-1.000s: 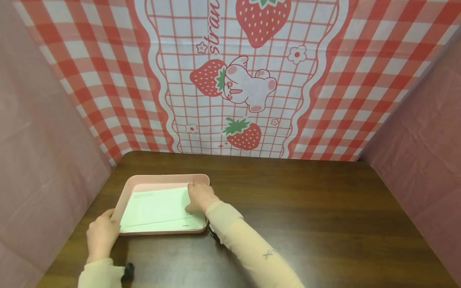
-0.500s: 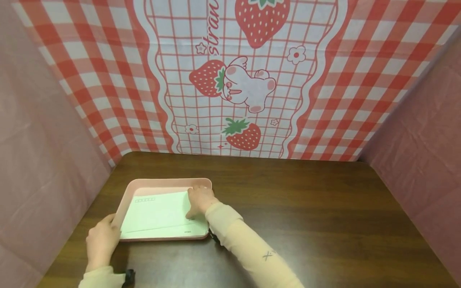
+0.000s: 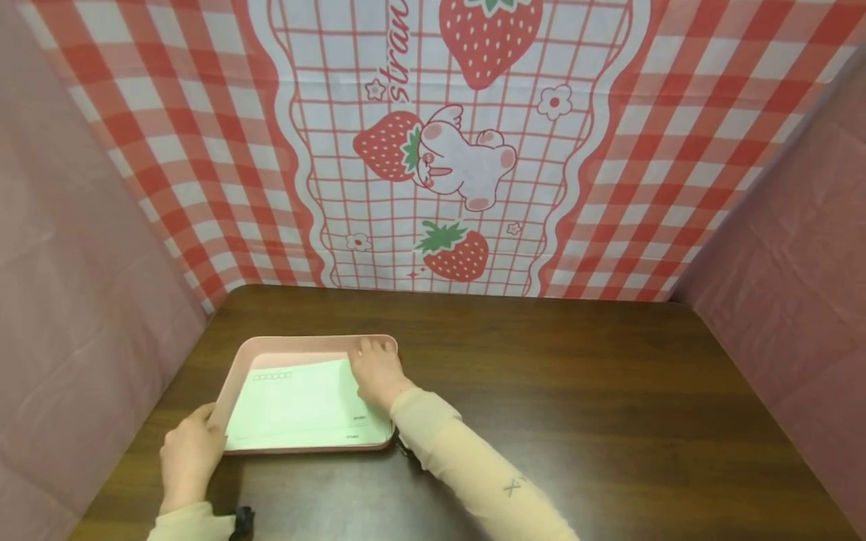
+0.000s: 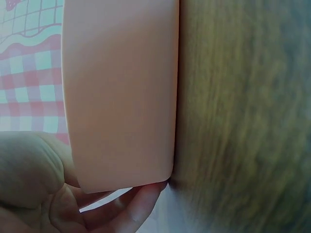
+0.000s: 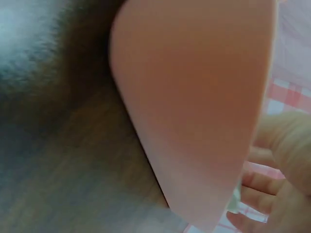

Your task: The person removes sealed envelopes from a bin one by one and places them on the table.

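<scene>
A pink tray (image 3: pixel 318 344) sits on the left part of the table, holding at least two pale envelopes (image 3: pixel 298 402). The top envelope has a row of small boxes and lies slightly askew over another. My left hand (image 3: pixel 192 457) grips the tray's left wall; the left wrist view shows its fingers (image 4: pixel 141 206) bent around the wall's end. My right hand (image 3: pixel 379 373) reaches over the right wall, its fingers inside the far right corner, near the top envelope's right edge. In the right wrist view its fingers (image 5: pixel 257 199) are loosely spread past the tray wall (image 5: pixel 199 97); their contact is hidden.
The brown wooden table (image 3: pixel 575 406) extends to the right of the tray. Behind it hangs a red checked strawberry cloth (image 3: pixel 467 180). Pink cloths, such as the left one (image 3: pixel 88 263), close off both sides.
The tray has shifted slightly toward me. My right hand has slid toward the far right corner, uncovering print on the top envelope's right end. The left hand keeps its grip.
</scene>
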A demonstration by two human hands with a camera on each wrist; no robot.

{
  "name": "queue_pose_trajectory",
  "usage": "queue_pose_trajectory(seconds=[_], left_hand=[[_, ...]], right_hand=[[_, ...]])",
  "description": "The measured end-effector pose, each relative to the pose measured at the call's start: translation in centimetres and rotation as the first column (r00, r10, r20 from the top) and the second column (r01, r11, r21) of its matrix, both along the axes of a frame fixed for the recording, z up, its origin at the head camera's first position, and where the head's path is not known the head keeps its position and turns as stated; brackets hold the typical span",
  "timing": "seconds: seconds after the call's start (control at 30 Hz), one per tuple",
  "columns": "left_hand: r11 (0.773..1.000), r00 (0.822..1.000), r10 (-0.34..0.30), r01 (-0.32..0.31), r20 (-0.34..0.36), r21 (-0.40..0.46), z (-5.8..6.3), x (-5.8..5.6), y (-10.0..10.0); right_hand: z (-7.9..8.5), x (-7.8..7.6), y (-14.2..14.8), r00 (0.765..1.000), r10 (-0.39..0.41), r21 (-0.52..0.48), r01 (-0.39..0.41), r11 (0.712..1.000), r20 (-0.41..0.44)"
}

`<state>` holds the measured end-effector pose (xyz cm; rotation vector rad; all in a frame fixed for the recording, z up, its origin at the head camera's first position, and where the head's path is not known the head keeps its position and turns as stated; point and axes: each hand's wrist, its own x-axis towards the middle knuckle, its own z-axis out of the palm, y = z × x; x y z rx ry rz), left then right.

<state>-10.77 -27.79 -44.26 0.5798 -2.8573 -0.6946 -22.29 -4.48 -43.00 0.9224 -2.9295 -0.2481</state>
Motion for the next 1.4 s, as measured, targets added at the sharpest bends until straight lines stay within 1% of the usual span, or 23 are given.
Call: queue_pose_trajectory(seconds=[0.13, 0.23, 0.33, 0.4, 0.53, 0.67, 0.8, 0.83, 0.87, 0.9, 1.0, 1.03, 1.07, 1.1, 1.13, 1.17, 1.2, 1.23, 1.27, 1.3, 1.33, 1.37, 1.4], left_hand=[[1.000, 1.000, -0.003, 0.003, -0.007, 0.004, 0.0, -0.1, -0.1], [1.000, 1.000, -0.003, 0.003, -0.008, 0.004, 0.1, -0.2, -0.1], [1.000, 1.000, -0.002, 0.002, 0.004, 0.005, 0.2, -0.3, -0.2], [1.000, 1.000, -0.004, 0.004, 0.015, 0.009, 0.3, -0.3, -0.3], [1.000, 1.000, -0.006, 0.006, 0.025, 0.011, 0.4, -0.3, -0.4], [1.000, 0.999, -0.002, 0.002, 0.035, 0.021, 0.4, -0.4, -0.4], [0.999, 0.999, 0.004, -0.006, 0.050, 0.033, 0.4, -0.4, -0.4], [0.999, 0.998, 0.006, -0.008, 0.055, 0.035, 0.4, -0.4, -0.4], [0.999, 0.998, 0.008, -0.010, 0.056, 0.036, 0.3, -0.4, -0.4], [0.999, 0.998, 0.010, -0.012, 0.056, 0.036, 0.3, -0.3, -0.3], [0.999, 0.998, 0.014, -0.016, 0.053, 0.035, 0.2, -0.3, -0.2], [0.999, 0.999, 0.017, -0.019, 0.049, 0.034, 0.2, -0.2, -0.2], [0.999, 0.999, 0.021, -0.022, 0.043, 0.032, 0.2, -0.2, -0.2], [0.999, 0.999, 0.025, -0.026, 0.040, 0.031, 0.2, -0.1, -0.2], [0.999, 0.999, 0.027, -0.028, 0.036, 0.030, 0.2, -0.1, -0.1], [0.999, 0.999, 0.030, -0.031, 0.033, 0.031, 0.2, -0.1, -0.1], [0.999, 0.999, 0.033, -0.034, 0.033, 0.030, 0.2, 0.0, -0.1], [0.999, 0.999, 0.036, -0.037, 0.034, 0.031, 0.2, 0.0, -0.1], [0.999, 0.999, 0.036, -0.037, 0.036, 0.033, 0.2, 0.0, -0.1], [0.999, 0.999, 0.034, -0.036, 0.038, 0.036, 0.2, 0.0, 0.0], [0.999, 0.999, 0.032, -0.034, 0.038, 0.038, 0.2, 0.0, 0.0], [0.999, 0.999, 0.032, -0.033, 0.040, 0.039, 0.1, 0.0, 0.0], [0.999, 0.999, 0.031, -0.033, 0.041, 0.041, 0.1, -0.1, 0.0]], right_hand=[[-0.2, 0.2, 0.3, 0.993, 0.000, -0.070, -0.009, 0.997, -0.118], [0.0, 0.3, 0.7, 0.994, -0.023, -0.175, 0.004, 0.985, -0.104], [0.6, 0.4, 1.2, 0.999, -0.047, -0.312, 0.050, 0.949, 0.017], [1.1, 0.4, 1.6, 0.990, -0.061, -0.399, 0.106, 0.911, 0.125], [1.8, 0.5, 2.6, 0.953, -0.056, -0.555, 0.221, 0.802, 0.298], [1.9, 0.7, 3.5, 0.926, -0.009, -0.693, 0.288, 0.660, 0.377], [1.4, 0.8, 4.0, 0.905, 0.003, -0.775, 0.362, 0.517, 0.425], [1.2, 0.9, 4.1, 0.887, 0.018, -0.790, 0.401, 0.464, 0.461], [1.0, 0.9, 4.1, 0.861, 0.047, -0.799, 0.449, 0.400, 0.507], [0.8, 0.9, 4.2, 0.824, 0.092, -0.799, 0.506, 0.324, 0.559], [0.3, 1.0, 4.2, 0.667, 0.299, -0.712, 0.699, 0.067, 0.683], [0.1, 1.0, 4.2, 0.612, 0.369, -0.657, 0.754, -0.004, 0.700], [0.0, 1.1, 4.3, 0.571, 0.423, -0.611, 0.790, -0.049, 0.704], [-0.1, 1.1, 4.4, 0.538, 0.465, -0.573, 0.816, -0.078, 0.703], [-0.1, 1.2, 4.5, 0.518, 0.495, -0.550, 0.830, -0.092, 0.698], [-0.2, 1.3, 4.6, 0.508, 0.515, -0.540, 0.836, -0.099, 0.691], [-0.2, 1.4, 4.8, 0.506, 0.525, -0.541, 0.835, -0.101, 0.684], [-0.1, 1.4, 4.9, 0.516, 0.525, -0.553, 0.827, -0.101, 0.677], [0.0, 1.6, 5.2, 0.536, 0.515, -0.575, 0.813, -0.098, 0.670], [0.1, 1.6, 5.4, 0.568, 0.494, -0.609, 0.788, -0.093, 0.659], [0.3, 1.8, 5.6, 0.618, 0.455, -0.663, 0.745, -0.077, 0.641], [0.5, 1.9, 5.9, 0.684, 0.396, -0.733, 0.679, -0.041, 0.612], [0.7, 2.0, 6.3, 0.760, 0.327, -0.808, 0.589, 0.019, 0.562]])
